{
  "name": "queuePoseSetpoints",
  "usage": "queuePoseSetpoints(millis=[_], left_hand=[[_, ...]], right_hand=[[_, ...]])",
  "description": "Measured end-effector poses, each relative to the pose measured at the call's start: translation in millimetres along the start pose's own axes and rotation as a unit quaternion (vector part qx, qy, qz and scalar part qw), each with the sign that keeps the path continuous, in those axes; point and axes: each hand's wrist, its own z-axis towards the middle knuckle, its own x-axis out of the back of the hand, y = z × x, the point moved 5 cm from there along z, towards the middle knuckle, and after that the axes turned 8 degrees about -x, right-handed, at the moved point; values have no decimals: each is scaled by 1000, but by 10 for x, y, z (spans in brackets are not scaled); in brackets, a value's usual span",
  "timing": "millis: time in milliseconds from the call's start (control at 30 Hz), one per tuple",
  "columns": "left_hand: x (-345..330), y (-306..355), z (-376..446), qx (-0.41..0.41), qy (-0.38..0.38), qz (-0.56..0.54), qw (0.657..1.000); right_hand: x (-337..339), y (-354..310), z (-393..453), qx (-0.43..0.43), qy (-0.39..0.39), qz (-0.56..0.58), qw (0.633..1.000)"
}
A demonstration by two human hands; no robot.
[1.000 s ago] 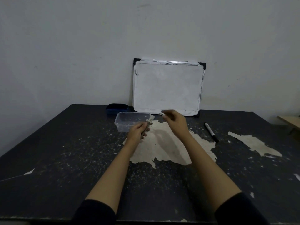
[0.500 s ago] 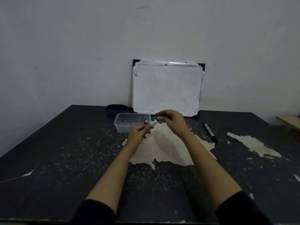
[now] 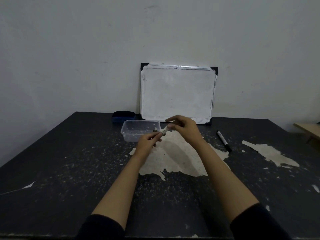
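From the camera on my head, both my forearms reach forward over the counter, dark sleeves pushed up near the elbows, and they meet just in front of me at the counter's middle. My left hand is raised a little off the surface, wrist straight, its fingers curled round the near end of a small white tube. My right hand comes in from the right and slightly higher, wrist bent towards the left. Its thumb and fingers pinch the tube's far end, while the forefinger sticks out straight to the left above it. So both hands are grasping the tube. It lies tilted between them, in the air, just beside the right end of a clear plastic tub. Something small and dark shows beside the tube, by my left fingertips, but I cannot tell what it is.

The tub stands on the counter to the left of my hands, with specks on its bottom. Behind it sits a dark blue box, and a whiteboard leans upright against the wall. A black marker lies on the counter, well to the right of my right hand. Under my hands the dark top has peeled to a pale patch.
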Motion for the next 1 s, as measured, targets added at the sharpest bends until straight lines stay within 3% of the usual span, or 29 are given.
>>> queuePoseSetpoints(millis=[200, 333, 567, 733, 900, 1000], left_hand=[[4, -21, 25, -13, 30, 11, 999], [-11, 25, 12, -44, 64, 90, 993], [-79, 143, 82, 2, 73, 0, 997], [-120, 141, 106, 20, 78, -23, 997], [-246, 64, 59, 40, 91, -57, 993], [-338, 160, 89, 65, 50, -74, 994]], right_hand=[[-8, 58, 23, -47, 21, -36, 998], [-59, 131, 42, -117, 24, -45, 992], [38, 18, 24, -46, 71, 87, 993], [68, 28, 71, -40, 90, 96, 991], [32, 48, 118, -40, 68, 34, 996], [147, 95, 154, -47, 74, 62, 994]])
